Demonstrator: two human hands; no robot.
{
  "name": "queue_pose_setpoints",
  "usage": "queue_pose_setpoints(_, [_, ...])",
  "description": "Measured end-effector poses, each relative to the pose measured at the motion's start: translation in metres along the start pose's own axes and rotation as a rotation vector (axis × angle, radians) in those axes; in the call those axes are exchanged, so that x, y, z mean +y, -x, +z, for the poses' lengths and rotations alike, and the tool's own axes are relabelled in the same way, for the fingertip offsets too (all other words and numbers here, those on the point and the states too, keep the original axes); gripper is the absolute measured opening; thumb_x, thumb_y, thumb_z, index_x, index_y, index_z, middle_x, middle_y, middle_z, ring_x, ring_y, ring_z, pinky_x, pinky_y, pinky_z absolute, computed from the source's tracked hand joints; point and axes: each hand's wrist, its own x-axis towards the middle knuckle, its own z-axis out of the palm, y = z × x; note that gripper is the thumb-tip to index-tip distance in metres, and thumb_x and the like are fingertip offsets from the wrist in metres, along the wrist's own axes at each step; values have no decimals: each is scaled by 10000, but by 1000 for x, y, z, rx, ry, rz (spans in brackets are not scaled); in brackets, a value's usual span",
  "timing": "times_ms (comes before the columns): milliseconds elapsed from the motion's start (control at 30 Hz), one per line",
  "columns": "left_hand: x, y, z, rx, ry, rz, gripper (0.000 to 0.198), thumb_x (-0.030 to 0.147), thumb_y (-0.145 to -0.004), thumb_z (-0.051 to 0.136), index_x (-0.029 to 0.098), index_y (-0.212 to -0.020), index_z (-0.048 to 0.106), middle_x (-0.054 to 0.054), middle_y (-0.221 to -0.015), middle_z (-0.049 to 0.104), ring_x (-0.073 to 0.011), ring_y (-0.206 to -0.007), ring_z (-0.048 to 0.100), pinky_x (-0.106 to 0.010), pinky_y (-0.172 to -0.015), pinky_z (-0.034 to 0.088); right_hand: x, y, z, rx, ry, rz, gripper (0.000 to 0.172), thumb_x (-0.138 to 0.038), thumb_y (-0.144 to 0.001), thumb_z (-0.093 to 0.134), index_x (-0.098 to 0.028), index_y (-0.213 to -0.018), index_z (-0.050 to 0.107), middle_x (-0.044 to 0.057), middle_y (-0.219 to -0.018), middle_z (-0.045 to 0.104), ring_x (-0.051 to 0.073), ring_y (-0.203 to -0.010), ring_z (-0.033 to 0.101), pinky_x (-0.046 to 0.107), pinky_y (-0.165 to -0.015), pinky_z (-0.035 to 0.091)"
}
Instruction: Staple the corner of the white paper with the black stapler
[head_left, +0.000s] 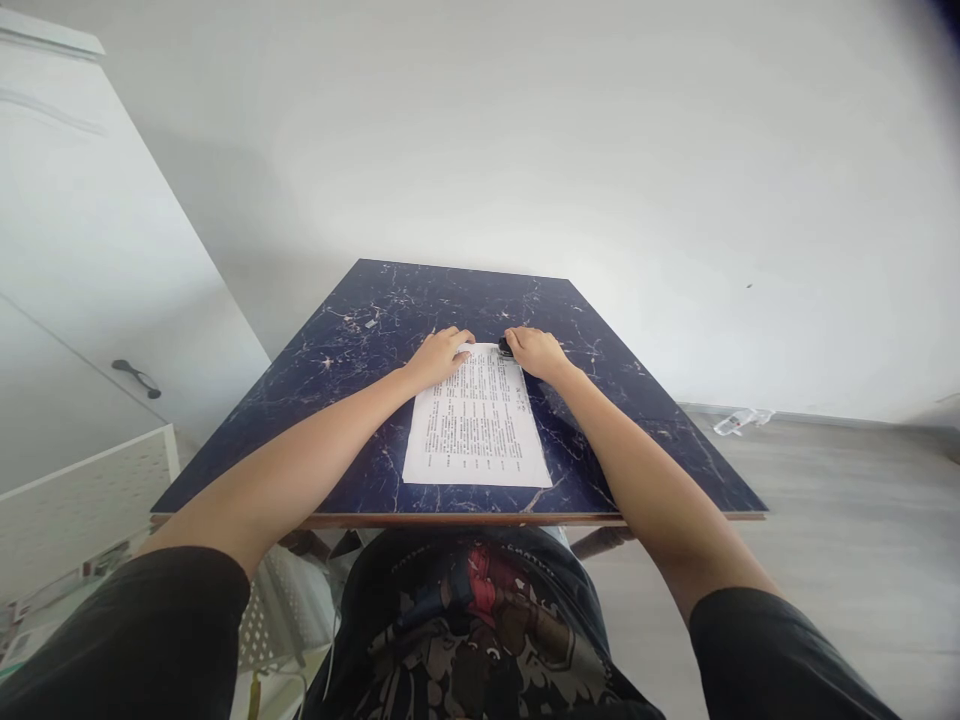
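Right grip [536, 352] curled round black gadget [504, 347], left grip [441, 356] loosely open on paper [480, 430] | paper's just inside near edge of bench [480, 305] | looks like lining-up, next move needs steady paper imo

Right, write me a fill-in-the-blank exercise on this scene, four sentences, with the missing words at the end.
1. The left hand rests at the far ____ corner of the printed paper.
2. The small object at the fingers of the right hand is ____ in colour.
3. The tabletop is dark ____ with pale veins.
4. Crumpled clear plastic lies on the ____, to the right of the table.

Missing words: left; black; blue; floor.
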Motion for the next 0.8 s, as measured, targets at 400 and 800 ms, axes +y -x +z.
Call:
queue_pose_setpoints(400, [-2,0,3,-12,2,-9,295,257,-1020,502,231,-1294,609,-99,-1252,639,-288,-1131,623,-519,-1056,452,-11,3,3,-14,118,-54,489,-336,-1096,302,-200,-975,755,162,-1092,752,343,-1098,637,517,-986,372])
queue_pose_setpoints(800, [-3,-1,3,1,5,-4,270,265,-1015,533,233,-1269,620,-99,-1241,646,-291,-1130,629,-519,-1047,461,6,1,11,135,-2,104,591,-417,-1105,206,-210,-972,743,162,-997,759,306,-948,677,395,-847,456])
